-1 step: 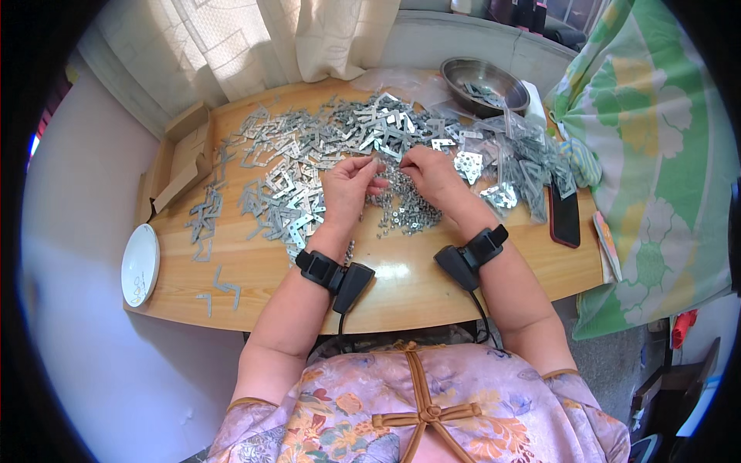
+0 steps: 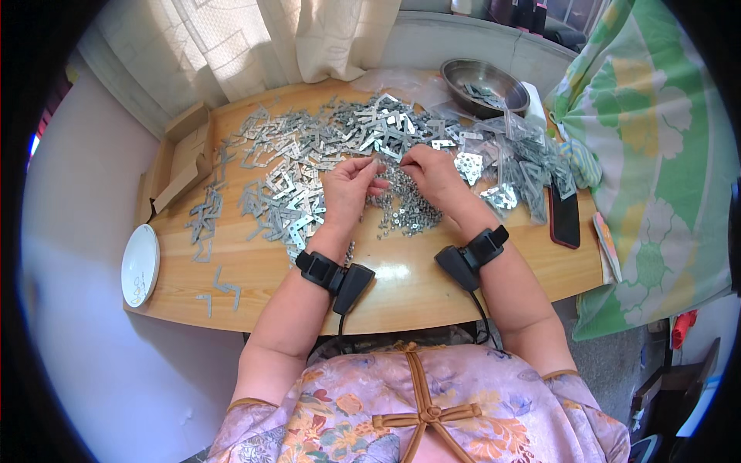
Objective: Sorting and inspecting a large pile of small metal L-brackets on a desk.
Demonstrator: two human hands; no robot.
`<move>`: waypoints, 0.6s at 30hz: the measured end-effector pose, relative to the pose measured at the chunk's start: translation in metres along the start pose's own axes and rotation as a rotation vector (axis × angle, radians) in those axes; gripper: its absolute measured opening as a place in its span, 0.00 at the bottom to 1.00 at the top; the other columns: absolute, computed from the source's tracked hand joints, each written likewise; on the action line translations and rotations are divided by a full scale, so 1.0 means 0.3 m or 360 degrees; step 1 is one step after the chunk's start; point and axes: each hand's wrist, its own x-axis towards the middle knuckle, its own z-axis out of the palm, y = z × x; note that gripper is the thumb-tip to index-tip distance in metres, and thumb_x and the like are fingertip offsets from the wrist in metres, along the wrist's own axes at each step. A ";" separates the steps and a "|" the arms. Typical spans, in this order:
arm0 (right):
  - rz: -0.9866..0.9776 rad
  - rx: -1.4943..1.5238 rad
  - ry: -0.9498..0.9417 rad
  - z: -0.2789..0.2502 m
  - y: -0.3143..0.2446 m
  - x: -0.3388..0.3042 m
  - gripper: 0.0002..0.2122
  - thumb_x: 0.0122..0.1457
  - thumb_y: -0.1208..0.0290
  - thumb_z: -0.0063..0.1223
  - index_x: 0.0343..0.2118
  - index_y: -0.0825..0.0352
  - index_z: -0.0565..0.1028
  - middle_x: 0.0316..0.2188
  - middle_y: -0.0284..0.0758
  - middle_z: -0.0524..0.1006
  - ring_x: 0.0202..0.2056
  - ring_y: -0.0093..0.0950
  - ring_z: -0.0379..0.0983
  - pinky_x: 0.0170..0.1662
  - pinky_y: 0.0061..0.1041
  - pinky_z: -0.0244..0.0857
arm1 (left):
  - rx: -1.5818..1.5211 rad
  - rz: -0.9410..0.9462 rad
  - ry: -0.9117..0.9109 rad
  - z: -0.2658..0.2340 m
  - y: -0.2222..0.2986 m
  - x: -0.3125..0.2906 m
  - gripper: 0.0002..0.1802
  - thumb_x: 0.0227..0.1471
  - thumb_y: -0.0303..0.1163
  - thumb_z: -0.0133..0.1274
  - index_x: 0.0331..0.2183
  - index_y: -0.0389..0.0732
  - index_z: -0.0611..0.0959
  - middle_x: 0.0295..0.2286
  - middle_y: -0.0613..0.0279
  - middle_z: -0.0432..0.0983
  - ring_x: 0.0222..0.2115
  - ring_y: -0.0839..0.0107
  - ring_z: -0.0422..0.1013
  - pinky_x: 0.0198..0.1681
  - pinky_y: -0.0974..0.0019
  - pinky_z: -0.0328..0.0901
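Both hands hover close together over a heap of small metal screws and nuts (image 2: 413,210) at the middle of the table. My left hand (image 2: 349,187) has thumb and forefinger pinched together; whatever is between them is too small to make out. A short way to the right, my right hand (image 2: 436,176) is closed in a similar pinch, its fingertips turned toward the left hand and their contents hidden. Beyond and left of the hands spreads a large pile of silvery flat corner brackets (image 2: 289,147).
Filled clear plastic bags (image 2: 532,154) lie at the right, near a black phone (image 2: 565,220). A steel bowl (image 2: 455,73) with brackets stands at the back. Leftward are an open cardboard box (image 2: 185,158), a white bowl (image 2: 140,266) and loose brackets (image 2: 225,285). A green patterned cloth (image 2: 648,154) hangs rightmost.
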 end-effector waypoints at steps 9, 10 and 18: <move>-0.0020 0.0464 0.0282 -0.004 -0.036 0.020 0.04 0.47 0.78 0.52 0.27 0.70 0.72 0.24 0.40 0.71 0.28 0.35 0.70 0.31 0.28 0.63 | -0.0203 -0.0037 -0.0097 0.003 -0.017 0.016 0.11 0.51 0.25 0.46 0.38 0.31 0.75 0.30 0.55 0.75 0.25 0.73 0.73 0.26 0.77 0.68; -0.0017 0.0452 0.0252 -0.007 -0.034 0.024 0.04 0.47 0.78 0.52 0.27 0.70 0.72 0.24 0.40 0.71 0.28 0.35 0.70 0.31 0.28 0.63 | -0.0204 -0.0028 -0.0098 0.003 -0.018 0.023 0.11 0.51 0.25 0.46 0.38 0.31 0.75 0.30 0.55 0.75 0.25 0.73 0.73 0.26 0.77 0.68; -0.0140 0.0297 0.0361 0.007 -0.033 0.028 0.04 0.47 0.75 0.52 0.26 0.69 0.71 0.23 0.39 0.71 0.28 0.36 0.69 0.30 0.28 0.63 | 0.0053 -0.0077 -0.0269 0.007 -0.009 0.018 0.07 0.49 0.27 0.51 0.32 0.35 0.76 0.23 0.62 0.74 0.20 0.79 0.69 0.22 0.78 0.65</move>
